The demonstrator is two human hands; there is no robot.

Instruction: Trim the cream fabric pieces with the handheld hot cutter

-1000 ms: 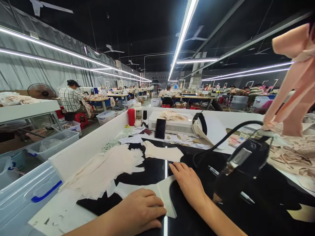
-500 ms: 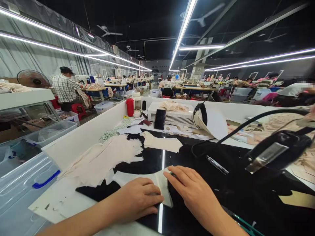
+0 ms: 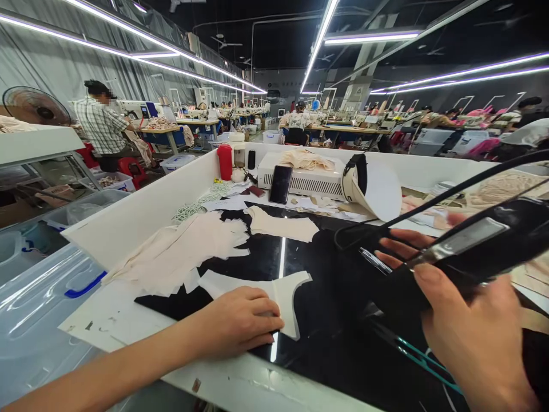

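The left hand lies flat, fingers together, pressing down on a cream-white curved piece of cut fabric that rests on the glossy black table, close to the table's near white edge. The fabric's free end curves out to the right past the fingertips, with bare black surface around it on the right and far sides.

The right hand is raised above the table's right part, fingers wrapped around a black handheld tool with a silver metal plate, which it grips firmly; a black cable arcs from the tool toward the back.

A heap of cream fabric cut-outs lies left of the pressed piece, against the white side wall. Another cream piece lies farther back. Along the far edge stand a white vented box with a black phone leaning on it, and a red bottle. A clear plastic bin with a blue handle sits outside the wall at left.
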